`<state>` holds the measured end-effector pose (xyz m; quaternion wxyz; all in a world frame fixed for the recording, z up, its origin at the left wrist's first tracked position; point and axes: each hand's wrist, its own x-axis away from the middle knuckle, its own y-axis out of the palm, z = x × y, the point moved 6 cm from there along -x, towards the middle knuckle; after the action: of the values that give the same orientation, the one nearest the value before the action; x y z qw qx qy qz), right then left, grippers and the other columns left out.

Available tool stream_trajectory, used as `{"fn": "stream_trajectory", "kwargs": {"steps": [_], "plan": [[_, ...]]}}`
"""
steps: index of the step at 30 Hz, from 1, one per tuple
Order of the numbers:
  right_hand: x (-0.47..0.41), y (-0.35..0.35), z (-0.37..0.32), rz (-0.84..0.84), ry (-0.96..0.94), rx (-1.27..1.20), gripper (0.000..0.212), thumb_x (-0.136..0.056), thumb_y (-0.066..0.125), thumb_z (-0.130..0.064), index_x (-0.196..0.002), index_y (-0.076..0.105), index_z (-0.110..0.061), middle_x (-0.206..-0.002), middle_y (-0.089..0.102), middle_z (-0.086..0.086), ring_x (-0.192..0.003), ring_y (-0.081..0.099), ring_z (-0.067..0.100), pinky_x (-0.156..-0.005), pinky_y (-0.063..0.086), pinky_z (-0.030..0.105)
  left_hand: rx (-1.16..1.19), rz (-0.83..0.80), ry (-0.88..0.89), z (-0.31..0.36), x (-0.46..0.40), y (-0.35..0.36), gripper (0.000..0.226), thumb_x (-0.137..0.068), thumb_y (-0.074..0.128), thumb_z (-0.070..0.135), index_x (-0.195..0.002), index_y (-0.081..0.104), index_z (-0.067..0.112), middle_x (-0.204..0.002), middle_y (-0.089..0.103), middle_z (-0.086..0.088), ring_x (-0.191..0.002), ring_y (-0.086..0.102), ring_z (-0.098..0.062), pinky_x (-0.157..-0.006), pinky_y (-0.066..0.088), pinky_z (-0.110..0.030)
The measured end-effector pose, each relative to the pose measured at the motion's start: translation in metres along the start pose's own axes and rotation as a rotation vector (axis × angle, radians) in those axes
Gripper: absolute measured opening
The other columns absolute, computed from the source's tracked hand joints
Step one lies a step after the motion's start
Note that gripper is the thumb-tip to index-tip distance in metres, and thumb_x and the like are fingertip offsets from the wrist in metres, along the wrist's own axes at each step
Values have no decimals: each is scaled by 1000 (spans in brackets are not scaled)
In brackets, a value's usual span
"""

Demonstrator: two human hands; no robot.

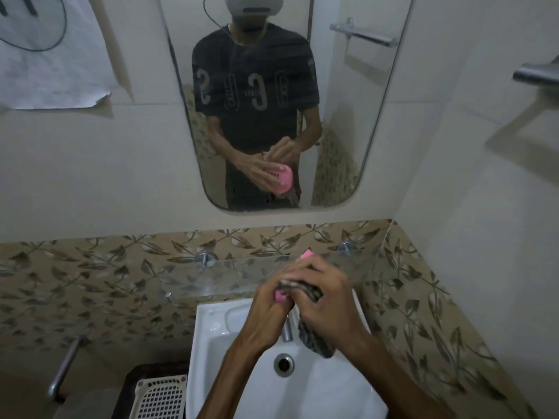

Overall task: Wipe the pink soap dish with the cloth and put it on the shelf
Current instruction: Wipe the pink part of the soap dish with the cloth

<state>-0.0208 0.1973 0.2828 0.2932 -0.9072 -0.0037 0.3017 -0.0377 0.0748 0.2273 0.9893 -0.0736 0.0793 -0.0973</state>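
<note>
Both hands meet above the white sink (211, 334), just in front of the glass shelf (236, 267) that runs along the leaf-patterned tile band. The left hand (269, 300) has its fingers curled around the pink soap dish (279, 296), of which only a small pink patch shows between the fingers and a pink corner peeks out above the knuckles near the shelf's front edge. The right hand (325, 297) has its fingers clenched on the dark cloth (314, 334), pressing part of it against the dish, while the rest of the cloth hangs down over the basin beside the tap (287, 329). The drain (283, 363) lies below the hands. The mirror (341, 116) above reflects the person holding the pink dish at waist height. A white plastic basket (160, 397) sits left of the sink's near corner, and a metal towel bar (532, 74) is mounted on the right wall.
</note>
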Motion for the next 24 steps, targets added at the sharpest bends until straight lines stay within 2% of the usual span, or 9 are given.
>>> {"fn": "stream_trajectory", "kwargs": {"steps": [2, 4, 7, 9, 11, 13, 17, 21, 24], "plan": [[-13, -14, 27, 117, 197, -82, 15, -88, 72, -20, -100, 75, -29, -106, 66, -18, -101, 63, -3, -86, 51, 9, -35, -5, -15, -2, -1, 1, 61, -81, 54, 4, -135, 67, 29, -125, 74, 4, -113, 67, -11, -92, 56, -33], [-27, -27, 56, 197, 351, -152, 13, -87, 79, -13, -95, 78, -23, -105, 72, -10, -102, 67, 0, -89, 55, 15, -40, 18, -34, -1, 3, -2, 74, -75, 53, 7, -141, 59, 41, -132, 69, 10, -121, 64, -9, -96, 55, -28], [-37, -15, 82, 4, 474, -418, 4, -91, 77, -16, -92, 79, -19, -103, 79, 5, -97, 74, 20, -93, 59, 38, -11, 15, 54, 4, 6, -7, 73, -77, 53, 8, -138, 55, 47, -136, 64, 26, -128, 59, -2, -96, 51, -15], [-35, -6, 87, -128, 560, -608, 7, -88, 76, -27, -91, 78, -21, -107, 79, 13, -92, 74, 26, -89, 58, 42, -21, 1, 103, 7, 7, -7, 66, -82, 58, 14, -143, 54, 38, -142, 61, 23, -134, 55, -4, -104, 49, -21], [-34, -5, 89, -146, 588, -634, 13, -85, 75, -31, -91, 78, -19, -107, 78, 16, -88, 72, 23, -87, 56, 42, -54, -30, 68, 3, 7, -6, 70, -80, 59, 10, -146, 51, 34, -145, 56, 11, -130, 56, -9, -101, 54, -33], [-32, -8, 84, -135, 542, -583, 16, -85, 75, -28, -94, 77, -16, -101, 76, 18, -89, 71, 24, -87, 56, 45, -79, -102, -25, -5, 8, -4, 72, -78, 58, 11, -142, 42, 42, -141, 51, 9, -117, 61, -8, -85, 59, -34], [-30, -5, 48, -213, 289, -370, 9, -90, 73, -13, -94, 73, -22, -93, 74, -1, -88, 72, 17, -79, 59, 31, -92, -252, -168, -12, 1, -4, 62, -82, 61, 16, -128, 44, 53, -122, 62, 10, -99, 66, 5, -72, 54, -16], [-18, 2, 3, -222, 41, -171, 19, -85, 75, -7, -94, 73, -23, -104, 70, -10, -103, 68, 11, -91, 54, 23, -113, -103, -130, 0, -11, -5, 26, -82, 55, 31, -96, 69, 48, -91, 75, 15, -83, 68, 4, -69, 53, -18], [-13, -2, -1, -119, 45, -71, 13, -84, 78, -18, -94, 76, -27, -119, 59, -10, -116, 59, 5, -99, 49, 15, -113, 39, -49, -1, -8, -4, 35, -79, 51, 21, -96, 71, 44, -89, 76, 14, -81, 71, -4, -67, 57, -27]]}}
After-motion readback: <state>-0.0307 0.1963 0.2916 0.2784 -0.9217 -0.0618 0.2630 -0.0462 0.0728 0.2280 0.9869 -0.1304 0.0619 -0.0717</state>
